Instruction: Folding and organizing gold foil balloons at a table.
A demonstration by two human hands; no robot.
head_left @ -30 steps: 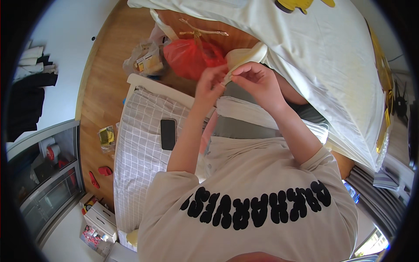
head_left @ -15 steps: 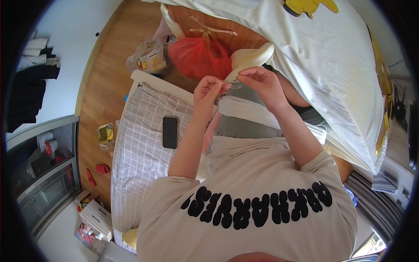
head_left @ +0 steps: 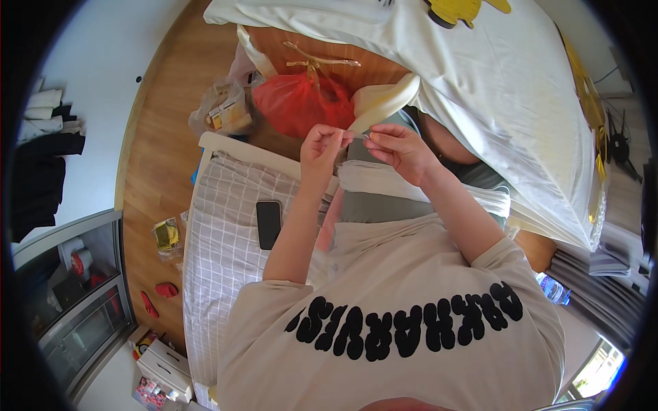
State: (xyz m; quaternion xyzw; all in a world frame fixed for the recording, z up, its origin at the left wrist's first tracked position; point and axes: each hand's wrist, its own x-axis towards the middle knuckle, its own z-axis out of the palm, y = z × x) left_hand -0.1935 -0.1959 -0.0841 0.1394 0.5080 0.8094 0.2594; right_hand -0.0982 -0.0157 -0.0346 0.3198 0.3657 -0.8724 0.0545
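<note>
Both hands met over the lap on a thin pale strip.

From where I stood, the thin pale strip point(head_left: 359, 135) ran between the left hand point(head_left: 319, 152) and the right hand point(head_left: 406, 152), above the gathered white cloth point(head_left: 387, 179). Each thumb and fingertips were pinched together on an end, probably because something so slight needed steadying from both sides; its exact kind I couldn't tell. Just beyond the left hand sat a red plastic bag point(head_left: 298, 104), its neck gathered with a gold tie point(head_left: 314, 66), presumably to keep it closed; its contents were hidden. Beside it, a clear plastic bag point(head_left: 201, 120) held pale yellow boxes point(head_left: 223, 116). On the wooden floor point(head_left: 159, 154), a small clear packet point(head_left: 166, 234) contained something yellow.
</note>
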